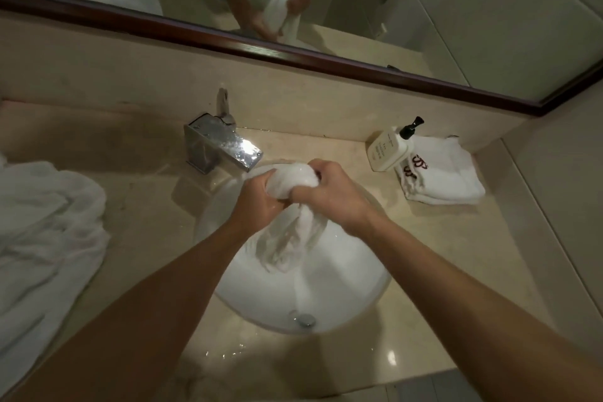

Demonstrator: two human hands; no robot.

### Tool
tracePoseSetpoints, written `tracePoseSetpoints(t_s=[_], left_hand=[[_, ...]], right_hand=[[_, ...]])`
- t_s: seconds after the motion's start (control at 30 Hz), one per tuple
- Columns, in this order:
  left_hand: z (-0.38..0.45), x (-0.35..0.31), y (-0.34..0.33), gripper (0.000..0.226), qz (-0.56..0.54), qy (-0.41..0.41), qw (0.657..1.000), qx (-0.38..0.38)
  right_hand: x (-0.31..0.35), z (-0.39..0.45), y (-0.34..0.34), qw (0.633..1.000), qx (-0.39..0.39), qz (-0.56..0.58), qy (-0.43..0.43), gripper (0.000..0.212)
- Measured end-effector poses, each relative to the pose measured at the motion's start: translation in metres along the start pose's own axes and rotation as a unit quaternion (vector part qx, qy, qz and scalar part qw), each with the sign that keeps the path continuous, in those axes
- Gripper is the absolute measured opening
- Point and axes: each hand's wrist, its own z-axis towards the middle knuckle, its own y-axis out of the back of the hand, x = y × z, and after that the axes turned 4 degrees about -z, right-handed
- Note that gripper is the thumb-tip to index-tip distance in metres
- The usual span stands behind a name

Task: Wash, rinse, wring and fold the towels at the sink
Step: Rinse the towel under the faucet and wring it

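A beige polished stone counter [440,238] runs under a mirror [456,10] with a dark wooden frame, and a round white sink [342,287] is set into it; both of the person's bare forearms reach in from the near edge and meet above the bowl. The left hand [257,202] and the right hand [329,192] sit close together, knuckles up, each with its fingers curled tightly round the same white wet towel [293,186]; the cloth bulges in a rounded hump between and just beyond the two fists, and its loose end hangs down beneath them into the bowl, bunched and twisted. A thin run of water shows below the hanging end, towards the metal drain [305,320] at the near side of the bowl. Just beyond the left hand stands the square chrome tap [225,147], its spout pointing at the hands; water drops shine on its top. Well off to the right of the right hand, near the back wall, lies a folded white towel [447,176] with dark red embroidery; a cream pump bottle [388,148] with a black nozzle leans against its left edge. Far to the left of the left hand a large heap of crumpled white cloth [45,222] covers the counter's edge; the mirror repeats the hands and the gripped towel.
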Motion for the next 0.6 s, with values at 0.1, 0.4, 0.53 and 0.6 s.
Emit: tracePoseSetpoints(t_s=[0.1, 0.4, 0.53, 0.6], left_hand=[[0.008, 0.020, 0.013, 0.045, 0.051, 0.040, 0.997, -0.032], [0.029, 0.058, 0.010, 0.013, 0.090, 0.239, 0.963, -0.081], [0.027, 0.074, 0.016, 0.023, 0.047, 0.227, 0.966, -0.118], [0.020, 0.087, 0.019, 0.018, -0.015, 0.264, 0.959, -0.106]], right_hand=[[-0.004, 0.001, -0.020, 0.990, -0.032, 0.137, -0.008, 0.026], [-0.033, 0.038, -0.060, 0.974, -0.033, 0.207, -0.087, 0.027], [-0.029, 0.052, -0.062, 0.969, 0.013, 0.235, -0.075, 0.037], [-0.023, 0.054, -0.061, 0.953, 0.025, 0.295, -0.063, 0.035]])
